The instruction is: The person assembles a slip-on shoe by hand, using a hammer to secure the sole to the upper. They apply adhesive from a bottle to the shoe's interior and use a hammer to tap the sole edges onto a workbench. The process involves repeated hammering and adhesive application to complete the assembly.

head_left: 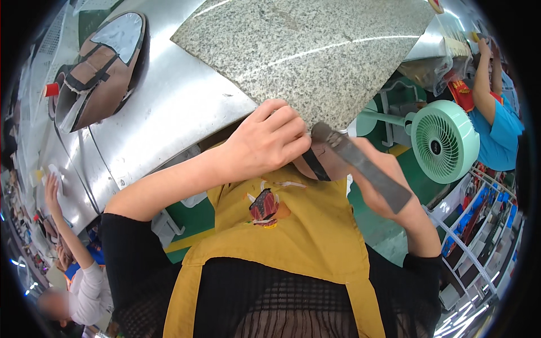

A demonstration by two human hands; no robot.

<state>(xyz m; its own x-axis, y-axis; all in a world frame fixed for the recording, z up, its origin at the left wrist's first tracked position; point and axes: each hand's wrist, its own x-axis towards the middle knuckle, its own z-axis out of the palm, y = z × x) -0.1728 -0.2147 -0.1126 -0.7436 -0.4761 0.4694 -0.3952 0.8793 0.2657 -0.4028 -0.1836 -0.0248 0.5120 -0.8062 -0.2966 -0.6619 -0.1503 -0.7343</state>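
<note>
Head view: hands on shoe upper

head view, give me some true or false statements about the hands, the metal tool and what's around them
1. The right hand holds a flat metal tool. True.
2. The left hand rests flat and open on the steel table. False: its fingers are curled on a brown piece with a black strap, at the edge of the granite slab.
3. A pale green fan stands to the right. True.
4. The person wears a blue apron. False: the apron is mustard yellow over black sleeves.
5. A shoe upper on a last lies on the steel table at upper left. True.
</note>
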